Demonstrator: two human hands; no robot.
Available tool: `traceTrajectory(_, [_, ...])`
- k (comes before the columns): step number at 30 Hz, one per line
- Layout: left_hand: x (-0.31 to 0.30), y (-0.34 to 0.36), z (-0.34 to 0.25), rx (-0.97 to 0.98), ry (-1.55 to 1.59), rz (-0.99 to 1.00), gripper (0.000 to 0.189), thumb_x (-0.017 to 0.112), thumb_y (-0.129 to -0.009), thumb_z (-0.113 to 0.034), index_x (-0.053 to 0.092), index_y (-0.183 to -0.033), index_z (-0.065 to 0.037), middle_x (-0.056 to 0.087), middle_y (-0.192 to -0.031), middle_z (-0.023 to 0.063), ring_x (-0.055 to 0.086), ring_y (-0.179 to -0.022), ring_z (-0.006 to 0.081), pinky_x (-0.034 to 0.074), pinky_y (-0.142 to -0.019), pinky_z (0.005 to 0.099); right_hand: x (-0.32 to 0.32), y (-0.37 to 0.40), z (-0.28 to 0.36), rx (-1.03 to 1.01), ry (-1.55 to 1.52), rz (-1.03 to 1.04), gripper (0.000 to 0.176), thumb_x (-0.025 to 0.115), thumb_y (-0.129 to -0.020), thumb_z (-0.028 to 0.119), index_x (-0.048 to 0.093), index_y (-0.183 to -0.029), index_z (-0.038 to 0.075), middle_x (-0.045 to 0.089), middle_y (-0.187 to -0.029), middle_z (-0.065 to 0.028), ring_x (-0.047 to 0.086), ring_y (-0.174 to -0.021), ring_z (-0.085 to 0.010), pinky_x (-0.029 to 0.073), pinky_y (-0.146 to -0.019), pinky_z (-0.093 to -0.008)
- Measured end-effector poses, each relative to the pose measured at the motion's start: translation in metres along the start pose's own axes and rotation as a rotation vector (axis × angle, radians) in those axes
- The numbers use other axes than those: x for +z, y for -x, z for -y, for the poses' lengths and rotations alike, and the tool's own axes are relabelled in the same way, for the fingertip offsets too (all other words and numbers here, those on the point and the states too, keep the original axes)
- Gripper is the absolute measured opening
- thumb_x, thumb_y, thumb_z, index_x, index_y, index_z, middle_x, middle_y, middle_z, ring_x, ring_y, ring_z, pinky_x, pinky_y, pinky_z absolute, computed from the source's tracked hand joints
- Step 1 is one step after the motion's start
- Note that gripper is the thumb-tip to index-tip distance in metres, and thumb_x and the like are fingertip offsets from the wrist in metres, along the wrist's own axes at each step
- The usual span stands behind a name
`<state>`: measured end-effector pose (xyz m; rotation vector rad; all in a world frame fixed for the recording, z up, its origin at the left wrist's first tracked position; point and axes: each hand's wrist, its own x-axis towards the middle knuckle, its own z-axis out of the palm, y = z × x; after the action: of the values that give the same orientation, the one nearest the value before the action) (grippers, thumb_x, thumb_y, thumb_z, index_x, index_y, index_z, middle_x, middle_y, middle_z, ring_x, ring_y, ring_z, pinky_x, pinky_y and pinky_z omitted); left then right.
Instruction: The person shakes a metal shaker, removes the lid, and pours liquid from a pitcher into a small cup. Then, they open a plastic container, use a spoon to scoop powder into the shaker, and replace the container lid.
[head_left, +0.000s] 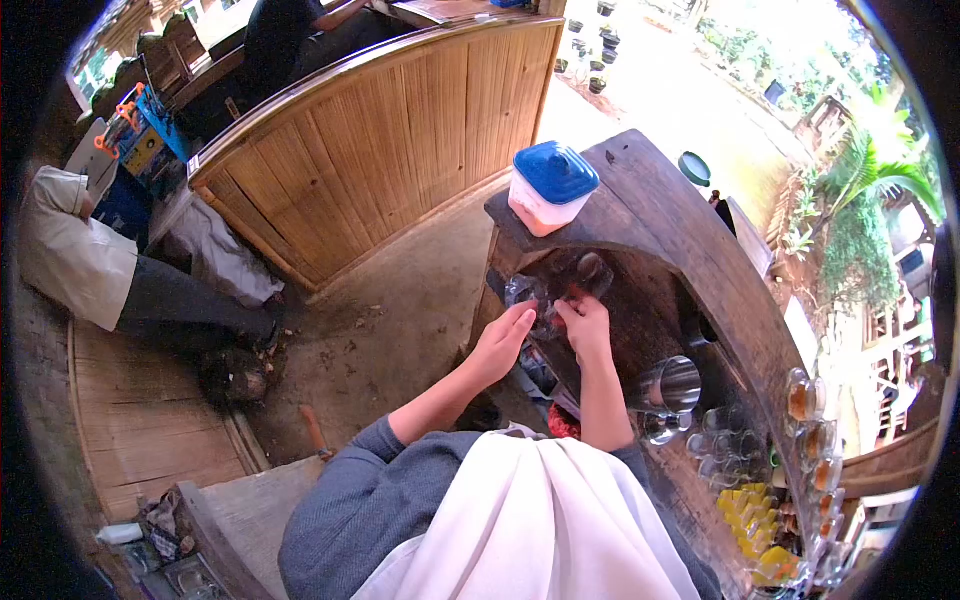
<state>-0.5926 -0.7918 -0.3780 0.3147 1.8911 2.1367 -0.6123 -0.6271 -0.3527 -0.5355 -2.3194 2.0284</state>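
Note:
My left hand (503, 346) and my right hand (586, 326) are close together over the lower shelf of a dark wooden counter. Both have their fingers pinched on a crinkled clear plastic bag (522, 291), which stretches between the fingertips. A dark, rounded object (592, 274) lies just beyond my right hand. Above them on the countertop stands a squarish, translucent tub (548, 208) with a blue lid (556, 172) and pale pink contents.
To the right, a metal cup (679, 386), several drinking glasses (722, 450) and yellow items (748, 515) sit on the shelf. Small jars (808, 440) line the counter's outer edge. A wooden partition (400, 130) rises ahead; a seated person (85, 250) is at the left.

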Motion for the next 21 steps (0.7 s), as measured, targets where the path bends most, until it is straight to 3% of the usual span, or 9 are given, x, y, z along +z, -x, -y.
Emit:
traceTrajectory(2, [-0.001, -0.001, -0.001, 0.002, 0.011, 0.009, 0.049, 0.038, -0.101, -0.035, 0.044, -0.133, 0.001, 0.051, -0.128, 0.0082, 0.046, -0.121, 0.0162, 0.036, -0.101, 0.0306, -0.009, 0.006, 0.004, 0.035, 0.020, 0.042, 0.031, 0.065, -0.084, 0.009, 0.057, -0.109, -0.005, 0.065, -0.092, -0.0090, 0.061, -0.070, -0.0145, 0.050, -0.057, -0.0269])
traceTrajectory(5, [-0.003, -0.001, -0.012, -0.029, 0.033, 0.060, 0.048, 0.038, -0.101, -0.034, 0.044, -0.133, 0.001, 0.050, -0.131, 0.0090, 0.046, -0.122, 0.0172, 0.035, -0.103, 0.0322, -0.017, 0.017, 0.008, 0.076, -0.006, 0.021, 0.041, 0.062, -0.085, 0.010, 0.051, -0.123, -0.001, 0.065, -0.088, -0.0051, 0.063, -0.069, -0.0132, 0.047, -0.052, -0.0232])
traceTrajectory(7, [-0.003, -0.001, -0.019, -0.028, 0.107, 0.063, 0.046, 0.037, -0.101, -0.033, 0.044, -0.132, 0.000, 0.049, -0.133, 0.0097, 0.045, -0.124, 0.0186, 0.035, -0.103, 0.0343, -0.019, 0.038, 0.030, 0.127, -0.144, 0.021, 0.034, 0.055, -0.087, 0.006, 0.049, -0.120, 0.000, 0.063, -0.088, -0.0038, 0.064, -0.072, -0.0152, 0.048, -0.052, -0.0239])
traceTrajectory(10, [-0.001, -0.001, -0.035, 0.046, 0.237, 0.009, 0.042, 0.043, -0.100, -0.031, 0.049, -0.128, 0.000, 0.057, -0.122, 0.0072, 0.052, -0.114, 0.0162, 0.039, -0.096, 0.0306, -0.024, 0.047, 0.028, 0.116, -0.187, -0.007, 0.024, 0.047, -0.088, 0.004, 0.047, -0.112, 0.001, 0.061, -0.089, -0.0056, 0.063, -0.072, -0.0153, 0.048, -0.051, -0.0248])
traceTrajectory(13, [-0.006, 0.000, -0.055, 0.069, 0.291, 0.015, 0.039, 0.043, -0.100, -0.030, 0.051, -0.126, -0.001, 0.057, -0.122, 0.0072, 0.053, -0.114, 0.0162, 0.040, -0.096, 0.0308, -0.028, 0.060, 0.033, 0.115, -0.189, 0.030, 0.021, 0.043, -0.088, 0.004, 0.046, -0.108, 0.003, 0.060, -0.087, -0.0072, 0.060, -0.068, -0.0132, 0.048, -0.052, -0.0254])
traceTrajectory(17, [-0.019, -0.002, -0.083, 0.184, 0.316, 0.031, 0.036, 0.043, -0.100, -0.027, 0.052, -0.124, -0.002, 0.057, -0.123, 0.0082, 0.053, -0.115, 0.0162, 0.040, -0.095, 0.0301, -0.032, 0.063, 0.026, -0.046, -0.303, 0.130, 0.016, 0.042, -0.087, 0.004, 0.047, -0.103, 0.004, 0.047, -0.069, 0.0004, 0.044, -0.056, -0.0081, 0.036, -0.049, -0.0239])
traceTrajectory(19, [-0.027, -0.007, -0.097, 0.395, 0.252, 0.003, 0.032, 0.043, -0.099, -0.023, 0.054, -0.122, -0.002, 0.058, -0.124, 0.0091, 0.054, -0.114, 0.0169, 0.041, -0.095, 0.0303, -0.032, 0.063, 0.043, -0.034, -0.291, 0.156, 0.007, 0.049, -0.089, 0.008, 0.048, -0.094, 0.005, 0.041, -0.067, 0.0030, 0.040, -0.055, -0.0065, 0.033, -0.048, -0.0233])
traceTrajectory(21, [-0.033, -0.020, -0.113, 0.432, 0.208, -0.036, 0.036, 0.044, -0.097, -0.027, 0.052, -0.121, -0.002, 0.054, -0.128, 0.0125, 0.053, -0.118, 0.0212, 0.042, -0.094, 0.0338, -0.031, 0.055, 0.052, -0.154, -0.100, 0.096, 0.012, 0.057, -0.089, 0.013, 0.047, -0.087, 0.007, 0.041, -0.066, 0.0035, 0.039, -0.056, -0.0054, 0.032, -0.049, -0.0215])
